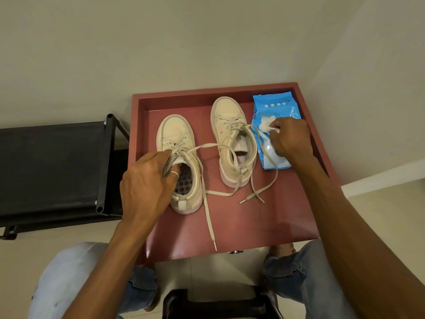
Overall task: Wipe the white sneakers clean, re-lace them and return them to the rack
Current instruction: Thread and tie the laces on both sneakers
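With the right hand's (291, 139) fingers pinching a wipe (264, 126) at the pack (276, 104) and the left hand's (147, 183) clamped on the farther sneaker's (177, 134) tongue, the unheld pack may lift off the tabletop (241, 222) too, dragging the nearer sneaker's (230, 116) lace (263, 147) draped across it.

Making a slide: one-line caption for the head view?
The left hand grips the near sneaker while the right hand pinches a wipe at the pack.

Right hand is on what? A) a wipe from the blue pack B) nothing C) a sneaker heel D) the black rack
A: the right hand pinches a white wipe sticking out of the blue pack; the left hand grips the left sneaker.
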The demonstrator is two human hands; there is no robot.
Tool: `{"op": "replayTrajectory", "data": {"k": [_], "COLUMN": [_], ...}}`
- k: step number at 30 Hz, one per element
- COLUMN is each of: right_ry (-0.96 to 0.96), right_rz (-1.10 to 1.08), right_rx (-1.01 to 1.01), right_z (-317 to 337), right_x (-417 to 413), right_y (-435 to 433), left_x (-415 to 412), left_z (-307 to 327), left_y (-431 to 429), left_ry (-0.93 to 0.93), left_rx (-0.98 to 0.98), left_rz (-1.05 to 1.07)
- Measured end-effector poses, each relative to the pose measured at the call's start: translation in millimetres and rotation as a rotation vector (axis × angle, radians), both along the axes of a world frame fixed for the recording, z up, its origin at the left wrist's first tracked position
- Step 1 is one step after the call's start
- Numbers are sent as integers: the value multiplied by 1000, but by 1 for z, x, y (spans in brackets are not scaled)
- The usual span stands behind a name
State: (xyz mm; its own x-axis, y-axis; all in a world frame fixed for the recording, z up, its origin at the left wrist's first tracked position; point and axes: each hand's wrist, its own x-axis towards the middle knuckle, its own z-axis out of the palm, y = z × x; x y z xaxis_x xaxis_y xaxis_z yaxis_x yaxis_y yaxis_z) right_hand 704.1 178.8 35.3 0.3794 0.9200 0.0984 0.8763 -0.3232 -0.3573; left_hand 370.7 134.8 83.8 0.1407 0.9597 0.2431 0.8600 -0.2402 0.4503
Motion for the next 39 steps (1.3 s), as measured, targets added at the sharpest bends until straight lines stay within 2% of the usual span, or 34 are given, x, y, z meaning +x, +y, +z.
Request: {"op": "replayTrajectory", "data": {"k": [9,20,26,32,36,39], "right_ry": [-155,-107,-183,-317,-211,-152], "right_rz": [-82,-98,-148,-126,-124,-43], "right_rx": [42,-63,-75,134,228,309], "right_z": [1,1,8,30,44,51], "right_x": [1,-2,-15,-20,-29,-45], "right_y": [0,-1,-1,-25,-44,-60], "left_x": [1,0,-1,-1,-2,-4], "left_z": [1,-1,0,3,7,11], "left_y": [0,-1,-1,-3,-10,-17], "left_ry": [-23,-44,-38,-11,-3,-20], "left_rx": [-11,-34,-55,-125,-161,-208], "left_rz": [6,-7,-2,25,26,40]}}
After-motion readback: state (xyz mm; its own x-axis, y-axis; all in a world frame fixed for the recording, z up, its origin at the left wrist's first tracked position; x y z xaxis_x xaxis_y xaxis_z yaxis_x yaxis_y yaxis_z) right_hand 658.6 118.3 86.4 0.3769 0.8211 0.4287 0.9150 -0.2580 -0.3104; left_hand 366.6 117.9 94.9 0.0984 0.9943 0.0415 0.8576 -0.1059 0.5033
